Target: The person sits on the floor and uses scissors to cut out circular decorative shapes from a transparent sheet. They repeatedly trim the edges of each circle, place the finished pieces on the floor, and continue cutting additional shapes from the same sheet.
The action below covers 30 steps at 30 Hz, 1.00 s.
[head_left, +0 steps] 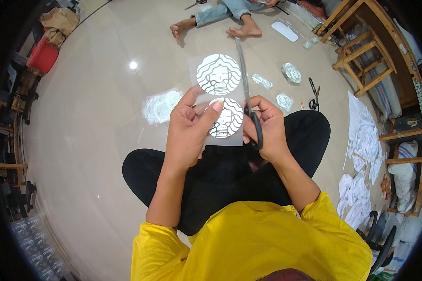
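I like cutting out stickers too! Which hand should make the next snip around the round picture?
Probably the right hand: it already grips the black scissors, blades along the sheet's right edge. The left hand pinches the sticker sheet, so it is better placed to turn it.

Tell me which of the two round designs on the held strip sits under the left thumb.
The lower round design: the left hand lays its thumb across it, while the upper round design stands uncovered above.
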Motion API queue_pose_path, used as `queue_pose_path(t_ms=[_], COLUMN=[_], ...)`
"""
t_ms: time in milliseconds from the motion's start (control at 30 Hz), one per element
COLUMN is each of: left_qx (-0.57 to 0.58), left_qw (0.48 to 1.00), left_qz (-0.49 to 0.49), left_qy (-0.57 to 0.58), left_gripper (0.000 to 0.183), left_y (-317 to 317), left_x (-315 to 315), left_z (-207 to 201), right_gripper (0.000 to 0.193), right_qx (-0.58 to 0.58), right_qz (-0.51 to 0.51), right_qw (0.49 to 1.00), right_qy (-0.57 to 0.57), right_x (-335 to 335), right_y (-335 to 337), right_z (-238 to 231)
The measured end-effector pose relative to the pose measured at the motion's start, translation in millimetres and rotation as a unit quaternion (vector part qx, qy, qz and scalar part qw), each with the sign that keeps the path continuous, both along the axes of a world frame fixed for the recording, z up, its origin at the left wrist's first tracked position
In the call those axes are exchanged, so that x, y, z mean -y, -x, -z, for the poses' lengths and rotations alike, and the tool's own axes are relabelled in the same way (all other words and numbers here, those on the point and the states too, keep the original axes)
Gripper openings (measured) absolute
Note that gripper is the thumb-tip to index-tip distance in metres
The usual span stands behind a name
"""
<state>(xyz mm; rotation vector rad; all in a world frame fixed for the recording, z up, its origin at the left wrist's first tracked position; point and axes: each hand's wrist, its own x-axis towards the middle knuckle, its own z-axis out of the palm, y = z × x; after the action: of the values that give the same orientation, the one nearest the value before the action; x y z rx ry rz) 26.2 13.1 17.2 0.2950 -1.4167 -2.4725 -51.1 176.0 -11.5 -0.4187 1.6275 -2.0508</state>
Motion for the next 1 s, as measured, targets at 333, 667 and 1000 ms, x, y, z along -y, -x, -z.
queue_pose_path(t_ms=[333, 667, 1000], left_qx=[0.089, -0.261, -0.048], left_qw=[0.965, 0.943, 0.985], left_qz=[0.202, 0.106, -0.101], left_qy=[0.142, -0.177, -0.133], left_gripper=[0.039, 0.059, 0.031], left_y=[-6, 16, 13], left_x=[47, 7, 4], left_z=[21, 69, 25], right_gripper=[0.039, 0.038, 0.039], right_qx=[-0.045, -0.029, -0.064], right_qz=[0.019, 0.178, 0.076], right_qw=[0.999, 0.975, 0.995], right_qy=[-0.003, 0.126, 0.027], right_x=[9, 50, 36], right_y=[32, 21, -5], right_z=[-30, -18, 4])
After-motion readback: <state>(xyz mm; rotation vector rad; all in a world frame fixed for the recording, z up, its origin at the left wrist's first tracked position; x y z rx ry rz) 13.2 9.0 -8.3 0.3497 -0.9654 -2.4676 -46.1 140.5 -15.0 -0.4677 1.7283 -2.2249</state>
